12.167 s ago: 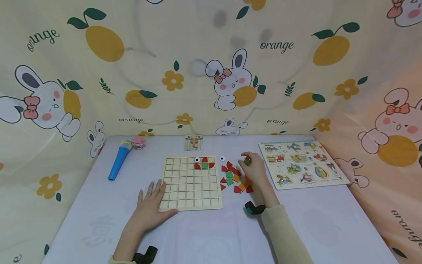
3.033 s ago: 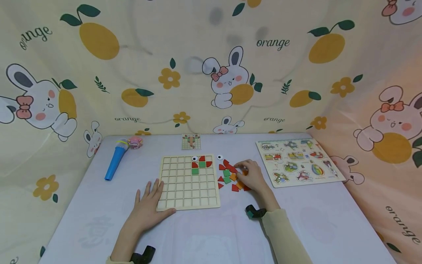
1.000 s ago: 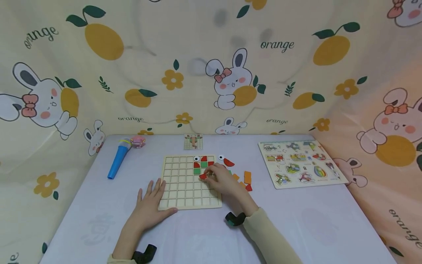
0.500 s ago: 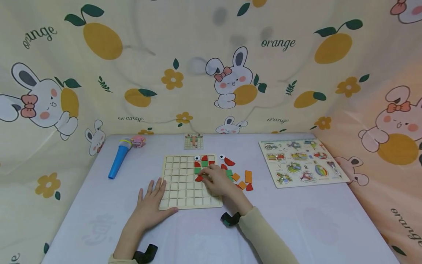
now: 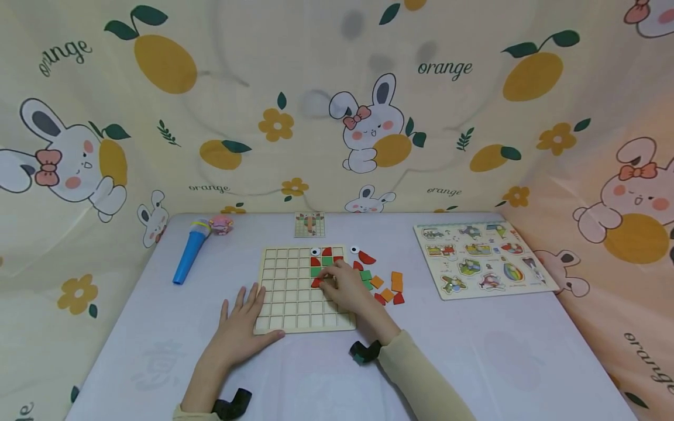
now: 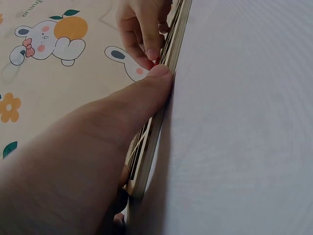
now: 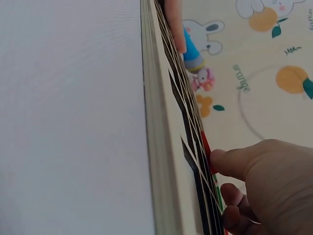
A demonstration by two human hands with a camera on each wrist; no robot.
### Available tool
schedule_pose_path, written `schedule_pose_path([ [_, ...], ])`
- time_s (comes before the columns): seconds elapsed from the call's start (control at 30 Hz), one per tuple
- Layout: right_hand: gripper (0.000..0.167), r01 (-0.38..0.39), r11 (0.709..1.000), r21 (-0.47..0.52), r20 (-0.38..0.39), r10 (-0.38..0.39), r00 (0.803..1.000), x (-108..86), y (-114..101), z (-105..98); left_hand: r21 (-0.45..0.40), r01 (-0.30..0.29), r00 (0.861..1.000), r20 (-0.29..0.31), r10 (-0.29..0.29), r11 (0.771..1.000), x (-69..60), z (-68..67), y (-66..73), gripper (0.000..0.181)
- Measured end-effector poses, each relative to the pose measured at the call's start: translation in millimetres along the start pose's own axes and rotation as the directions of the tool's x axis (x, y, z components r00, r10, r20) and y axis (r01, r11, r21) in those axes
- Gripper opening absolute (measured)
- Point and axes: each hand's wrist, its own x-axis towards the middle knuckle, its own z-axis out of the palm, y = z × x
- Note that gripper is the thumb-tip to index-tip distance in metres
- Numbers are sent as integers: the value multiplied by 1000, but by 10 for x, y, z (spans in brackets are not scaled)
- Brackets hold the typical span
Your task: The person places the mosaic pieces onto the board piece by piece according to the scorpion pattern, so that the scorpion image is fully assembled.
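Note:
A pale wooden grid board (image 5: 288, 305) lies mid-table, with red and green pieces and a white eye disc (image 5: 315, 252) in its upper right cells. My left hand (image 5: 239, 324) rests at its left edge, fingers straight, thumb on the near corner. My right hand (image 5: 344, 287) is over the board's right half and pinches a red piece (image 5: 316, 283) at a cell just below a green square (image 5: 315, 272). In the right wrist view the thumb is on that red piece (image 7: 206, 147); its exact shape is partly hidden by the fingers.
Loose red, green and orange pieces (image 5: 397, 282) lie right of the board, beside another eye disc (image 5: 354, 250). A pattern card (image 5: 309, 225) lies behind it. A picture puzzle board (image 5: 479, 263) is at right; a blue toy microphone (image 5: 189, 254) and pink toy (image 5: 221, 224) at left.
A green square has been added on the board. My right hand has gone from the loose pieces to the board with a red piece, then shifted slightly left. My left hand has stayed put.

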Motion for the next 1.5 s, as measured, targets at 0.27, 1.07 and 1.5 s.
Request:
schedule_pose_path([
  [0.27, 15, 19, 1000, 9, -13, -19, 1000, 19, -9, 12, -3, -2, 1000, -3, 2, 1000, -7, 9, 7, 119],
  [1.07, 15, -13, 996, 90, -61, 19, 998, 27, -13, 69, -12, -5, 1000, 0, 5, 1000, -6, -11, 29, 118],
  [1.5, 20, 7, 995, 100, -94, 3, 996, 14, 58, 119, 6, 14, 1000, 21, -14, 1000, 8, -13, 17, 120],
])
